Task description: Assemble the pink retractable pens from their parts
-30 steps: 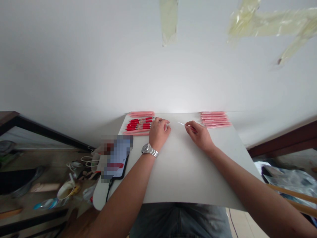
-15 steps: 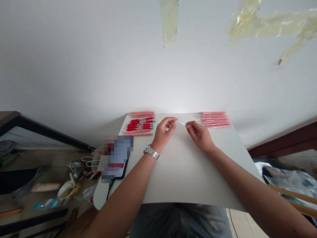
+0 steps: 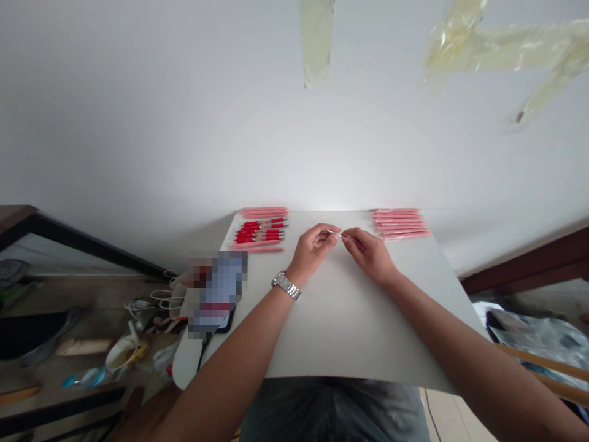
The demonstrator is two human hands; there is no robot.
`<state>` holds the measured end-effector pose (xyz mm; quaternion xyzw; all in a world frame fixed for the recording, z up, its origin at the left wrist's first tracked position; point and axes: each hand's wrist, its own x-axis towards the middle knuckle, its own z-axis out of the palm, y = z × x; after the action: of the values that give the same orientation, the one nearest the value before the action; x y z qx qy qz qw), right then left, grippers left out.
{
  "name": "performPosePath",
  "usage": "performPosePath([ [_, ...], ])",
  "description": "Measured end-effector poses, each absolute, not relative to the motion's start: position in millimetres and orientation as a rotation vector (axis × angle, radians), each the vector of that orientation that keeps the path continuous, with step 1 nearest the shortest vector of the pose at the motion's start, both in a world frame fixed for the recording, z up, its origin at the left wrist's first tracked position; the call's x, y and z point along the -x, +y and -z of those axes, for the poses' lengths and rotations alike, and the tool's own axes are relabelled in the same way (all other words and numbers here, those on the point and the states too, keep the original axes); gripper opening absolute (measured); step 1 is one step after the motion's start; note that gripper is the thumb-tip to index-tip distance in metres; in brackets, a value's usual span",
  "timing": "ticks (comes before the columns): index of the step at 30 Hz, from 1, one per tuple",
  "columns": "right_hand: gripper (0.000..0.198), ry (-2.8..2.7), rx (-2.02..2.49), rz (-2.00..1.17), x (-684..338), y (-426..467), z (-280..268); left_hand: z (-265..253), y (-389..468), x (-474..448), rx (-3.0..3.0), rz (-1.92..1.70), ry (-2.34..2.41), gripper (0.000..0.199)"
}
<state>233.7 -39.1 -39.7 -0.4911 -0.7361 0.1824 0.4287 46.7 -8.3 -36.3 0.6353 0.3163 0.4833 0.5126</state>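
Over the middle of the white table (image 3: 350, 319), my left hand (image 3: 313, 250) pinches a thin white stick (image 3: 339, 235) that looks like a pen refill. My right hand (image 3: 372, 256) has its fingers closed on the stick's other end, and the fingertips of both hands nearly meet. My fingers hide most of the stick. Left of my left hand lie several red click pens (image 3: 261, 233), with slim pink pens (image 3: 264, 212) behind them and more in front. To the right of my right hand, a row of pink pens (image 3: 400, 223) lies side by side.
A blurred-out phone (image 3: 218, 294) with a cable lies at the table's left edge. The wall (image 3: 276, 123) rises directly behind the table. On the floor to the left are a cup (image 3: 122, 353) and other clutter; plastic bags (image 3: 543, 334) are at the right.
My left hand has moved slightly right and down, closing the gap to my right hand. Less of the white stick shows between them. My right hand has hardly moved.
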Motion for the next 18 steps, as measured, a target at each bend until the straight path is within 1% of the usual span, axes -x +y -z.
performPosePath([
  [18, 0.028, -1.830, 1.272, -0.457, -234.8, -39.6, 41.2, 36.7, -4.8, -45.7, -1.547, -1.140, 0.733, 0.027],
])
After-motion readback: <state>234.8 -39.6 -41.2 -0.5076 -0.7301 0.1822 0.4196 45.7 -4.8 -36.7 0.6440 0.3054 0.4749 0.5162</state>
